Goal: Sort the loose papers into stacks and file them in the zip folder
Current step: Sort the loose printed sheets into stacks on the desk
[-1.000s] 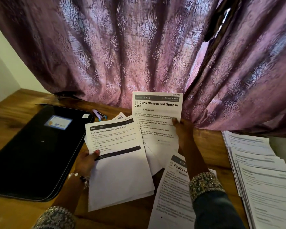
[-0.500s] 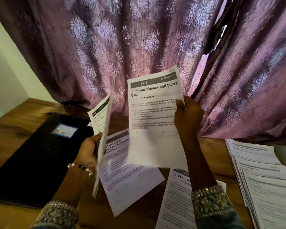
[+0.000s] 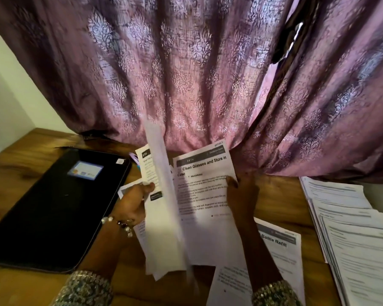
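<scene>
Our left hand curls around a few sheets and holds them up on edge, thumb on top. Our right hand pinches the "Clean Glasses" page at its right side. The two bunches meet in the middle of the view.

The black zip folder lies closed at 9 o'clock. A fanned stack sits at 3 o'clock. Loose pages lie at 5 o'clock on the table.

The upright sheets look blurry and floppy. We think one could slip out and fall if our grip is loose, or a corner could bend.

Half a second ago the "Clean Glasses" page was higher and apart from the left sheets. Now it is lower and beside them.
</scene>
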